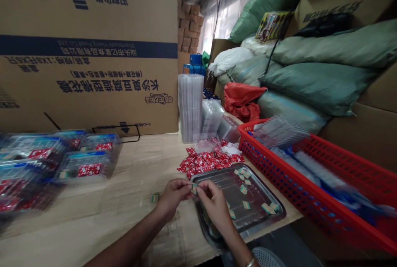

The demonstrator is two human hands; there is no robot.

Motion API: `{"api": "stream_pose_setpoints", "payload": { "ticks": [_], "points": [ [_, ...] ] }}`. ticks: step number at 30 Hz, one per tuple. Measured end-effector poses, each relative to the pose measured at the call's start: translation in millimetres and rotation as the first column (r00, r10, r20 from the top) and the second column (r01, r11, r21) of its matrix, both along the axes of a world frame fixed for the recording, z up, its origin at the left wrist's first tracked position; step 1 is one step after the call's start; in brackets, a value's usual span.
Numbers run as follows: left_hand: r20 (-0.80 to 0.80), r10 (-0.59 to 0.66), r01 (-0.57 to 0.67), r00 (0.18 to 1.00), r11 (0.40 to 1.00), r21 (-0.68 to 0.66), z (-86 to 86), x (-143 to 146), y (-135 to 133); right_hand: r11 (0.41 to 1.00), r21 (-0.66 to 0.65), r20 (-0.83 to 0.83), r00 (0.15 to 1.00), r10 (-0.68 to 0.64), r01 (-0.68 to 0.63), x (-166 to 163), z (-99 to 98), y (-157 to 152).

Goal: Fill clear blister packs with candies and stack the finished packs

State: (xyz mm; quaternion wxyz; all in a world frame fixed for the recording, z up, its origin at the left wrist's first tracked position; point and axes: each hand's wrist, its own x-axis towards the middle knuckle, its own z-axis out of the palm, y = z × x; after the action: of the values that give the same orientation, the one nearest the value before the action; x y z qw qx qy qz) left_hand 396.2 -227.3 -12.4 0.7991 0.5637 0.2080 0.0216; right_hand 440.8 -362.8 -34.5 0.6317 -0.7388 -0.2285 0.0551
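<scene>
Head view: left hand (173, 196) and right hand (214, 203) pinch one striped piece (194, 188).
One round-cornered metal tray (257, 191), one perforated basket (285, 178).

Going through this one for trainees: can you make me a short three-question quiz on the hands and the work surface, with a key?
1. True or false: the left hand and right hand meet at one small striped piece.

2. Multiple choice: as the camera sees it, where is the red basket?
a) left of the metal tray
b) right of the metal tray
c) on the metal tray

3. Fill in: a loose piece lies on the table beside the ____ hand.

Key: 1 true; 2 b; 3 left.
</scene>
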Motion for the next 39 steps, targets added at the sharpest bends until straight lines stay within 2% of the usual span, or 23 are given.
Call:
{"api": "stream_pose_setpoints", "payload": {
  "ticks": [3,5,10,13,16,19,23,26,29,31,33,35,37,39],
  "points": [
    [0.035,0.045,-0.047,0.998,0.998,0.042,-2.7,-0.1,-3.2,0.997,0.075,-0.105,0.994,0.015,-0.008,-4.3,-5.3,2.0],
    [0.052,0.052,-0.056,0.997,0.995,0.087,-4.2,-0.4,-4.2,0.997,0.073,-0.11,0.994,0.011,-0.003,-5.0,-5.1,0.7],
    [0.002,0.041,-0.041,0.999,0.997,0.071,-6.0,-1.5,-2.4,1.0,-0.006,0.03,0.999,0.025,-0.025,-4.0,4.6,-4.3],
    [-0.011,-0.031,0.031,0.999,0.997,0.064,-4.1,-4.6,1.0,0.995,-0.079,0.117,0.991,0.068,-0.059,-3.7,9.6,-6.2],
    [-0.008,-0.11,0.11,0.994,0.992,0.053,-2.3,-8.3,3.7,0.986,-0.161,0.205,0.976,0.071,-0.038,-5.5,11.6,-7.4],
    [0.03,-0.109,0.106,0.994,0.989,0.1,-3.3,-9.9,3.8,0.979,-0.201,0.239,0.968,0.076,-0.028,-8.2,10.4,-7.2],
    [0.048,-0.128,0.123,0.991,0.988,0.098,-7.4,-9.5,3.9,0.987,-0.147,0.094,0.993,0.072,-0.058,-5.5,5.8,-7.5],
    [0.016,-0.159,0.157,0.987,0.983,0.091,-10.2,-9.1,7.3,0.987,-0.075,0.01,0.989,0.146,-0.145,1.6,6.4,-11.2],
    [-0.021,-0.16,0.161,0.987,0.98,0.118,-11.3,-9.7,12.1,0.94,-0.229,0.15,0.945,0.291,-0.253,4.5,12.8,-13.6],
    [-0.022,-0.189,0.19,0.982,0.973,0.134,-10.9,-11.2,14.9,0.898,-0.354,0.235,0.904,0.356,-0.261,1.7,17.0,-11.9],
    [-0.007,-0.224,0.222,0.975,0.963,0.151,-10.3,-13.7,17.1,0.888,-0.398,0.265,0.897,0.353,-0.231,-1.7,18.3,-8.7],
    [0.006,-0.227,0.223,0.974,0.961,0.166,-10.5,-16.9,18.9,0.901,-0.362,0.232,0.914,0.333,-0.237,0.1,16.2,-6.9],
    [0.002,-0.178,0.175,0.984,0.968,0.179,-11.9,-20.5,20.7,0.908,-0.347,0.156,0.941,0.301,-0.233,11.1,12.1,-9.2],
    [-0.023,-0.116,0.118,0.993,0.976,0.183,-13.0,-24.3,22.6,0.888,-0.435,0.13,0.966,0.222,-0.146,29.6,7.7,-14.8]
  ]
}}
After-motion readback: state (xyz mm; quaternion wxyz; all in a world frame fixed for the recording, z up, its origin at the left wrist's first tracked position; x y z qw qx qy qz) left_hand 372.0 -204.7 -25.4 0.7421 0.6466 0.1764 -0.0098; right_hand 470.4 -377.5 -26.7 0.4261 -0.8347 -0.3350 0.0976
